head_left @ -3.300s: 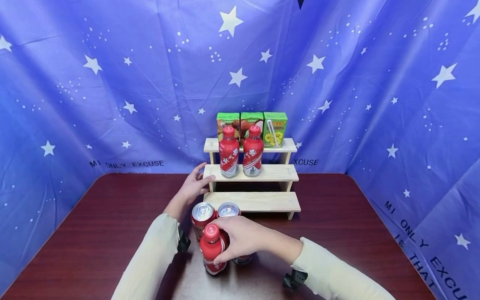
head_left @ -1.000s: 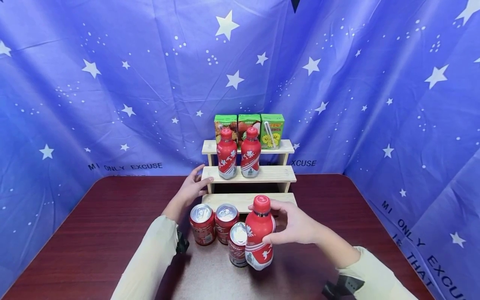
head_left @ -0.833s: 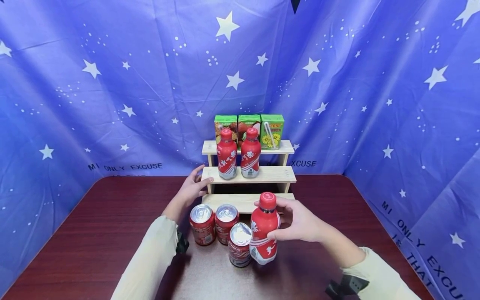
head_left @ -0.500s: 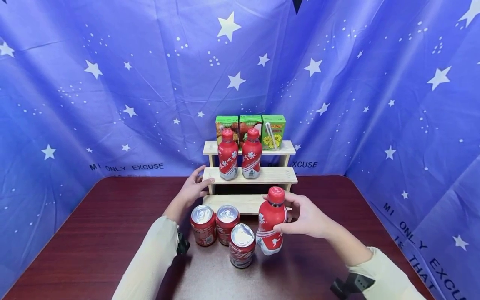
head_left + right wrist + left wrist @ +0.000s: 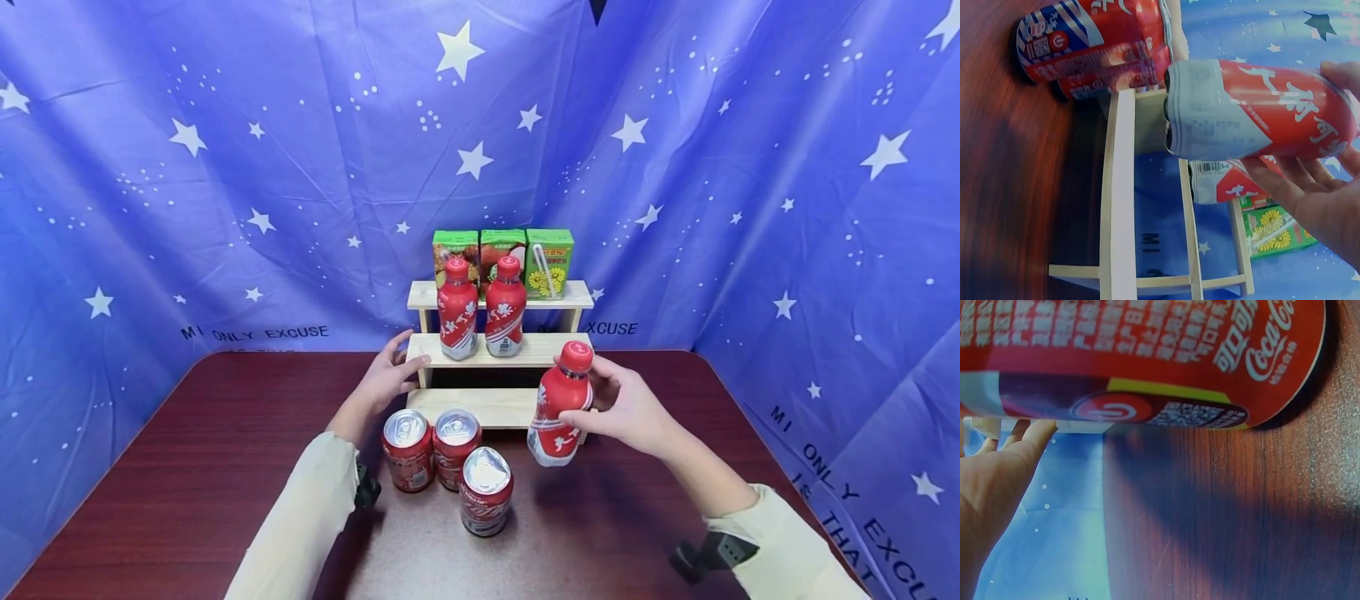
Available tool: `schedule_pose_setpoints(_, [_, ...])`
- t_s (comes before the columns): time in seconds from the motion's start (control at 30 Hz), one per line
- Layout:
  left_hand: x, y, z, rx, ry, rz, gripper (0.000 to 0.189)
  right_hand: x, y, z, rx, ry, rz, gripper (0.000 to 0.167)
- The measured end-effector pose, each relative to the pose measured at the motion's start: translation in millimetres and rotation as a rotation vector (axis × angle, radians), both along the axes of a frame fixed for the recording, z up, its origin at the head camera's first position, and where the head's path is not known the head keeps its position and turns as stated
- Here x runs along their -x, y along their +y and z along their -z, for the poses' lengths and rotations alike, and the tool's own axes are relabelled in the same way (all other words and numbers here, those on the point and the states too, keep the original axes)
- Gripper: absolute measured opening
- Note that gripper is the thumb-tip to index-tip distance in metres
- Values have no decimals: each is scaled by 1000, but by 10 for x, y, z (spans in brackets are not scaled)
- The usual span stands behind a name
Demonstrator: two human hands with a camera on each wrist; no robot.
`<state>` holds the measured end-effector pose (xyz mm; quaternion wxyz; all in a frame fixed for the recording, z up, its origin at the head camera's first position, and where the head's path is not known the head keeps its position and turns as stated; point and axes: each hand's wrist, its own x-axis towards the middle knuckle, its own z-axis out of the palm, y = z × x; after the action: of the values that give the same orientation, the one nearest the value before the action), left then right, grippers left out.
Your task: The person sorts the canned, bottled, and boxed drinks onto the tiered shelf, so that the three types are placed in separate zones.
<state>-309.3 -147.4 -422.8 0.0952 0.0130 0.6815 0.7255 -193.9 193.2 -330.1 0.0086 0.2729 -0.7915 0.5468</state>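
My right hand (image 5: 628,408) grips a red drink bottle (image 5: 557,408) round its body, tilted slightly and lifted in front of the right part of a three-step wooden display shelf (image 5: 551,344). In the right wrist view, the white base of this bottle (image 5: 1200,112) points toward the shelf. My left hand (image 5: 384,377) holds the left end of the middle step, its thumb on the plank and fingers round the side. Two matching bottles, the left one (image 5: 457,318) and the right one (image 5: 506,317), stand upright on that step's left and middle.
Three red cola cans stand on the dark table (image 5: 225,467) before the shelf: a left can (image 5: 410,462), a middle can (image 5: 450,457) and a front can (image 5: 486,502). Green drink cartons (image 5: 550,265) line the top step. A blue star curtain (image 5: 300,167) surrounds the table.
My right hand has gripped the bottle among the cans, lifted it, and carried it right and up toward the shelf's right side. The left hand stays at the shelf's end.
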Motion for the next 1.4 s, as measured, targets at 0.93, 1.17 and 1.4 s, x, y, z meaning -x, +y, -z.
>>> schedule_pose_setpoints(0.93, [5, 1, 13, 16, 7, -1, 71, 515, 74, -91, -113, 30, 398, 65])
schedule_pose_setpoints(1.17, [12, 3, 12, 5, 6, -2, 71, 673, 64, -81, -93, 37, 446, 66])
schedule_pose_setpoints(1.4, [15, 7, 7, -4, -2, -2, 71, 818, 46, -72, -89, 43, 488, 68])
